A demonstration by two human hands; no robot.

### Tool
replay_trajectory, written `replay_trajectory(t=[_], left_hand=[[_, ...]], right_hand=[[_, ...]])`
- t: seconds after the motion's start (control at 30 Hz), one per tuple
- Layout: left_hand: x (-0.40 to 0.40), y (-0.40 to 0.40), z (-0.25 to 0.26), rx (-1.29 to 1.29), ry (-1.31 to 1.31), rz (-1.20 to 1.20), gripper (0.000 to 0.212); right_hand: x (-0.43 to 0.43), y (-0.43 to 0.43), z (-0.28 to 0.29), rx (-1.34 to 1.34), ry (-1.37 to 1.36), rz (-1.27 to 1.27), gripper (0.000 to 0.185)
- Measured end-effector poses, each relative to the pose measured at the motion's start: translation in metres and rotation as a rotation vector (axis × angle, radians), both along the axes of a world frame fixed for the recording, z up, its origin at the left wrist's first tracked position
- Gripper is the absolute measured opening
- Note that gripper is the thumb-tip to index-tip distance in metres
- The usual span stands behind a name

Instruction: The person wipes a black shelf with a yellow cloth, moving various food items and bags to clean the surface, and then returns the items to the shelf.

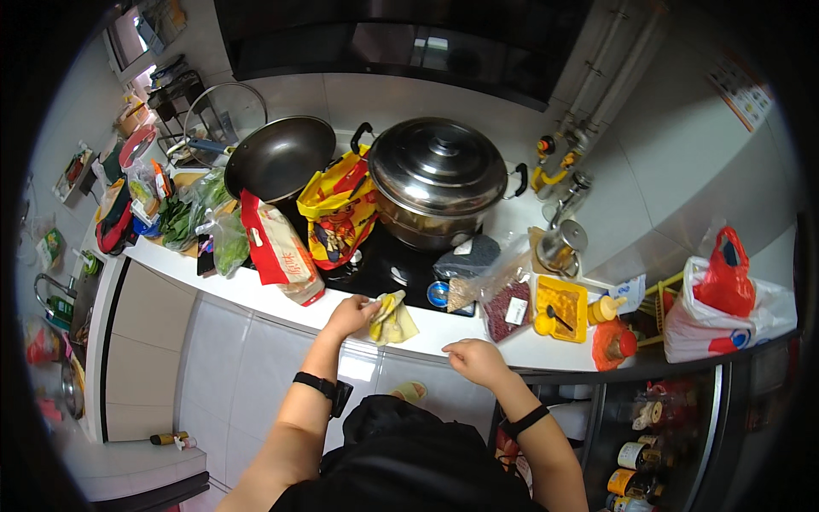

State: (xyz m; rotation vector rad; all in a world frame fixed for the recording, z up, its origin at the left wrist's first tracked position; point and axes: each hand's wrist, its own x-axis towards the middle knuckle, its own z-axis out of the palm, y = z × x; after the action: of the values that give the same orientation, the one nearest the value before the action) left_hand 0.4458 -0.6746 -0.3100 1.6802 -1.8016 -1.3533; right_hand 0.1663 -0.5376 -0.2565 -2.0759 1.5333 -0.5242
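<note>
My left hand (350, 315) grips a yellowish cleaning cloth (393, 322) at the front edge of the white countertop. My right hand (477, 360) is at the counter's edge to the right, fingers curled, with no object visible in it. Behind the cloth lies the black glass cooktop (390, 275). A large lidded stainless steel pot (429, 224) stands on it, beside a yellow and red bag (339, 221). Left of the cloth a red and white food bag (285, 256) leans on the counter. A bag of dark red beans (508, 307) lies beyond my right hand.
A wok (281, 160) stands at the back left, near bagged leafy greens (230, 240). To the right are a yellow tray (579, 313) with a black spoon, a yellow squeeze bottle (604, 309), a red-capped jar (620, 345) and a white plastic bag (691, 320).
</note>
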Motion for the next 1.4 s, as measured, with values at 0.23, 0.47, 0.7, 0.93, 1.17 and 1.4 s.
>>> replay_trajectory(t=[0.23,0.47,0.7,0.93,1.17,1.4], left_hand=[[0.002,-0.005,-0.003,-0.235,-0.063,-0.047,0.056],[-0.003,-0.016,-0.024,-0.289,-0.281,-0.042,0.023],[-0.008,-0.005,0.002,0.217,0.421,-0.009,0.013],[-0.002,0.019,0.04,0.107,0.497,-0.144,0.024],[0.031,0.022,0.03,0.34,0.683,0.436,0.016],[0.04,0.031,0.029,0.068,1.014,0.791,0.009]], right_hand=[[0.026,-0.039,-0.058,0.306,0.051,-0.034,0.023],[0.029,-0.052,-0.089,0.542,-0.016,-0.116,0.018],[0.034,-0.061,-0.09,0.498,-0.374,-0.114,0.028],[0.078,-0.092,-0.023,0.754,-0.881,-0.217,0.029],[0.095,-0.112,-0.022,0.385,-1.106,-0.115,0.012],[0.092,-0.098,-0.029,-0.048,-0.96,-0.087,0.014]])
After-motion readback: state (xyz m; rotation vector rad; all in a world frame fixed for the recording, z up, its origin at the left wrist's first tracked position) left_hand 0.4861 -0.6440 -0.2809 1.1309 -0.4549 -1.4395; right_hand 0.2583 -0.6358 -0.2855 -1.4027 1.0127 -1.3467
